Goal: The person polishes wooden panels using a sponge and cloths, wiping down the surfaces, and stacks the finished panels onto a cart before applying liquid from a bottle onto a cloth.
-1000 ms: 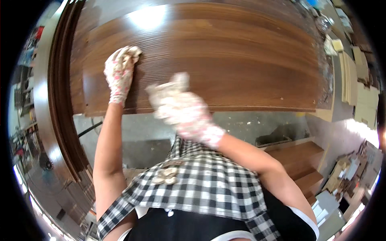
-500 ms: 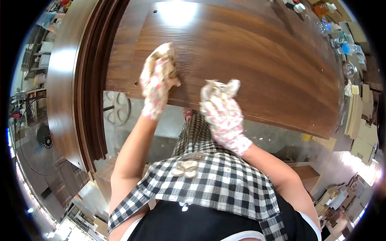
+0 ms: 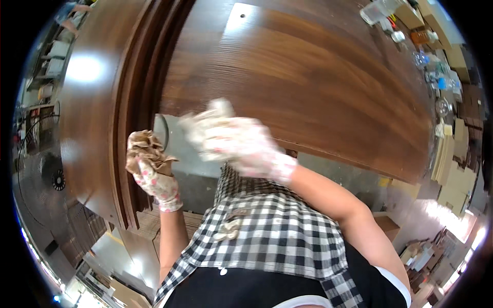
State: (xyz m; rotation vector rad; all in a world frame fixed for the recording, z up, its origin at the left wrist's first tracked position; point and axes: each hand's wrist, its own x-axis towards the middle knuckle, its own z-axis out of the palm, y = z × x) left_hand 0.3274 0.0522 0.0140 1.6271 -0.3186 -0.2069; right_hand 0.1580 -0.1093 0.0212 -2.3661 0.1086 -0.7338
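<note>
The left hand curls tightly around a crumpled brown cloth beside the stacked boards; the right hand is blurred, its grip unclear, near the wooden panel. Flat, even pressure along the grain probably suits that panel.

The panel lies in the middle. On its left is the stack of boards, and further left the fan. Bottles are at the far right. The cloth is in the left hand, near the stack.
</note>
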